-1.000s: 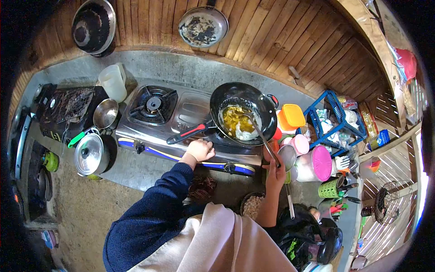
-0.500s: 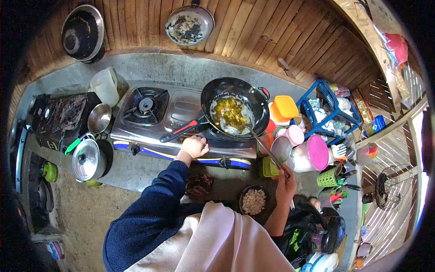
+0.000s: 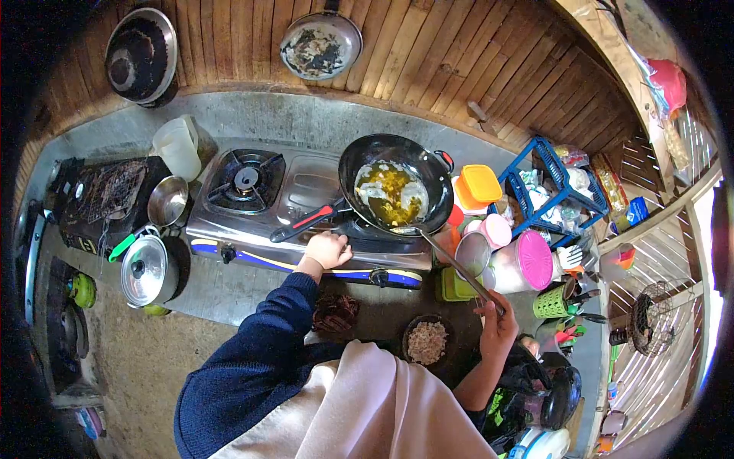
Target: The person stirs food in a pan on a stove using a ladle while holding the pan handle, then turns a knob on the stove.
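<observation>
A black wok point(image 3: 354, 170) sits on the right burner of the stove point(image 3: 306, 177), its black and red handle point(image 3: 310, 222) pointing left. Yellow oil with pale bits and foam point(image 3: 392, 180) lies inside it. My right hand point(image 3: 498, 317) grips the long handle of a metal spatula point(image 3: 456, 265); the spatula's head touches the wok's inner near side. My left hand point(image 3: 328, 250) rests curled shut on the stove's front edge, just below the wok handle, with nothing visible in it. Below the stove, a dark bowl point(image 3: 407, 353) contains pale pinkish chopped food point(image 3: 427, 341).
Left of the stove stand a lidded pot point(image 3: 147, 268), a small steel bowl point(image 3: 168, 200) and a grill rack point(image 3: 115, 195). Plastic containers point(image 3: 531, 260), an orange box point(image 3: 480, 183) and a blue basket point(image 3: 554, 180) crowd the right side. Pans point(image 3: 321, 47) hang on the wooden wall.
My right hand has moved down and slightly right, drawing the spatula's head toward the wok's near rim. Foam and bits in the oil have shifted. My left hand has stayed put.
</observation>
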`<act>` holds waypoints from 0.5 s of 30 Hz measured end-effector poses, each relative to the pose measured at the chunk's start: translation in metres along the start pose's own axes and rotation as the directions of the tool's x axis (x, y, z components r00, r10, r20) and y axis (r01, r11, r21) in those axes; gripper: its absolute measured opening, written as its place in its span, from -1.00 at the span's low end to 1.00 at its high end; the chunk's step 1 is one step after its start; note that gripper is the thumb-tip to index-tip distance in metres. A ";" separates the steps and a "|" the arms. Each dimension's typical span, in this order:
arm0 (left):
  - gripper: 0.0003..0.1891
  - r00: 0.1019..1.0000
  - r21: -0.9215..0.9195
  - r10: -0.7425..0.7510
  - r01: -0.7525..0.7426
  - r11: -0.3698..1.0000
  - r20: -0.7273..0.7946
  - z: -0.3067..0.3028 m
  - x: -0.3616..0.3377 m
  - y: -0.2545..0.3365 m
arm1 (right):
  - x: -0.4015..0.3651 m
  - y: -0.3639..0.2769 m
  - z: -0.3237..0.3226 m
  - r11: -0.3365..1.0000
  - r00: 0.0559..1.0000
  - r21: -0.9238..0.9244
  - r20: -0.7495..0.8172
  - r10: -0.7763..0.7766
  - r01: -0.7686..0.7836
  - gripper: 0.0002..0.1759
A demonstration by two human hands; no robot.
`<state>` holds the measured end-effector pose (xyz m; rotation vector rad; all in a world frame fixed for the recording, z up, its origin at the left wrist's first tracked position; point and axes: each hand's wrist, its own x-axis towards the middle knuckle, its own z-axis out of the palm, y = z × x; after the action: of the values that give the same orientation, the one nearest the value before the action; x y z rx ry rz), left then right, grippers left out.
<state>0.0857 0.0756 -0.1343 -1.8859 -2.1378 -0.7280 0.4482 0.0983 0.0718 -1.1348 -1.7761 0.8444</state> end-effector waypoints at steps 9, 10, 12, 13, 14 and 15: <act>-0.66 0.999 0.028 -0.020 0.019 0.999 0.044 0.003 -0.001 -0.001 | 0.000 -0.009 0.007 0.996 0.998 0.057 -0.026 -0.061 0.063 -0.75; -0.66 0.999 0.030 -0.022 0.020 0.999 0.044 0.002 -0.001 -0.002 | 0.001 -0.012 0.007 0.995 0.997 0.065 -0.032 -0.074 0.076 -0.75; -0.67 0.998 0.020 -0.014 0.013 1.000 0.057 0.002 -0.001 -0.002 | 0.004 -0.013 0.008 0.993 0.996 0.073 -0.037 -0.087 0.089 -0.75; -0.67 0.998 0.020 -0.014 0.013 1.000 0.058 0.001 -0.001 -0.001 | 0.006 -0.011 0.009 0.994 0.996 0.067 -0.033 -0.083 0.085 -0.74; -0.67 0.998 0.020 -0.019 0.018 1.000 0.055 0.001 -0.001 -0.001 | 0.007 -0.009 0.010 0.995 0.997 0.061 -0.029 -0.078 0.080 -0.74; -0.67 0.998 0.021 -0.024 0.023 1.000 0.051 0.000 -0.001 0.000 | 0.009 -0.008 0.013 0.995 0.997 0.062 -0.028 -0.078 0.079 -0.74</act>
<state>0.0856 0.0753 -0.1350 -1.8921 -2.1938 -0.6667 0.4316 0.1028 0.0763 -1.0242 -1.7499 0.8297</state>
